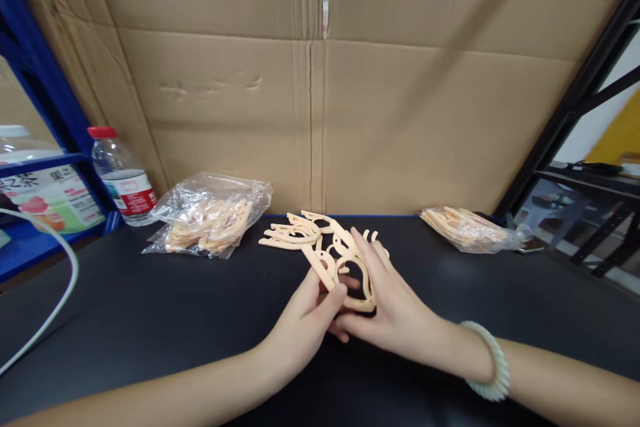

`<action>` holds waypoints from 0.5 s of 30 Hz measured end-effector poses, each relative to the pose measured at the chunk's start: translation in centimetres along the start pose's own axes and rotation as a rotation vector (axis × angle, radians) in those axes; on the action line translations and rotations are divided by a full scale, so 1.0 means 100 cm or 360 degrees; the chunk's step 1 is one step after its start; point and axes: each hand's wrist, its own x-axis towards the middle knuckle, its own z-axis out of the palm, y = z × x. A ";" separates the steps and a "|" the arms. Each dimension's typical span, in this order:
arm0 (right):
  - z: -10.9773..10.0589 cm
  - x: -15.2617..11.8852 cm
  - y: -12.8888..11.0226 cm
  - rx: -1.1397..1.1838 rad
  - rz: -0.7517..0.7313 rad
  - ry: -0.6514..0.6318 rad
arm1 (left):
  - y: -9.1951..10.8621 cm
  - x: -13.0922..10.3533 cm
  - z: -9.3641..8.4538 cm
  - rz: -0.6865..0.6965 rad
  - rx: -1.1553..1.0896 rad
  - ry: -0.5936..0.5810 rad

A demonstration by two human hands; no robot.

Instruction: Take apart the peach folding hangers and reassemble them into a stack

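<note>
Your best approach is probably a light, even hold on the cream plastic hanger piece [320,268], steadied from both sides so its thin curves don't flex. Your left hand [306,312] pinches its straight bar, thumb on top; your right hand [395,297] closes around the far curve, fingers angled forward. Both wrists turn inward above the black table [200,313]; overlap hides whether you hold several pieces.
</note>
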 end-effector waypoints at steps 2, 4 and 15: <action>-0.004 -0.010 -0.005 0.0076 -0.0099 -0.0042 | 0.002 0.000 -0.001 0.0004 0.0062 -0.0050; -0.014 -0.010 -0.006 0.0239 -0.0116 -0.0059 | 0.008 0.001 -0.007 0.0081 0.0210 -0.0063; -0.003 -0.008 0.020 0.1471 0.0466 -0.0167 | 0.009 0.000 -0.024 0.0460 0.0983 -0.0160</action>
